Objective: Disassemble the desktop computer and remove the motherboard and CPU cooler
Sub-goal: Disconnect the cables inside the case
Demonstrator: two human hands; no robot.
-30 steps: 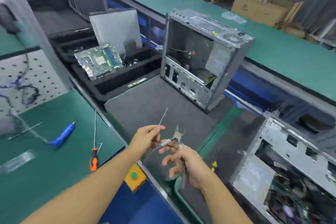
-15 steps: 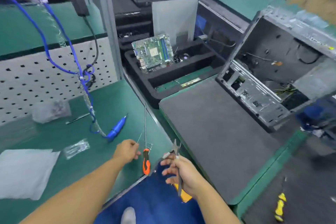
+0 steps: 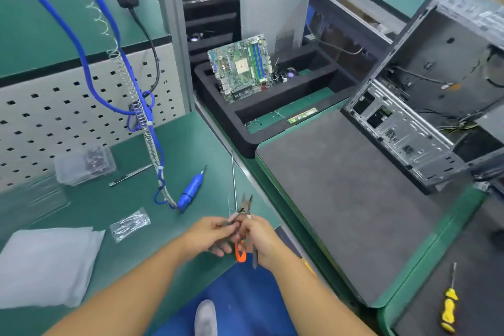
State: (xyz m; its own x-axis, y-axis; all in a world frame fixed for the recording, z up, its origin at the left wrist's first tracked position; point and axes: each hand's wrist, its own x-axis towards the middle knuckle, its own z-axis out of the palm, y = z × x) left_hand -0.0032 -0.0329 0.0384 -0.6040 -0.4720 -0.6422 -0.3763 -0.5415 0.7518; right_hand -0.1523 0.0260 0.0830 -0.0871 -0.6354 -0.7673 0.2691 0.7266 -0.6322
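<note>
Steel cutters (image 3: 246, 203) sit between both hands. The right hand (image 3: 260, 237) is curled round the handles and the left hand (image 3: 208, 234) pinches them near the pivot, tips up and away from us. We read that as a regrip or a set-down, not a cut, since nothing is at the blades. The orange-handled screwdriver (image 3: 240, 254) lies under the hands with its shaft running straight ahead of the fingertips, parked within reach, we'd guess.

Motherboard (image 3: 241, 67) is already out. It is well ahead of the left hand, standing in the black foam tray (image 3: 218, 120), leaning back, component face toward us, likely propped so nothing presses on the parts. The outline is near square, so the long axis is a weak call. The RAM slots (image 3: 257, 58) run up the lean, and the port edge is low and left.

Computer case (image 3: 403, 128) sits well ahead-right of the right hand, open side toward us, no board inside.

Cooler — possibly the dark parts (image 3: 283, 75) just right of the board, too small to confirm.
</note>
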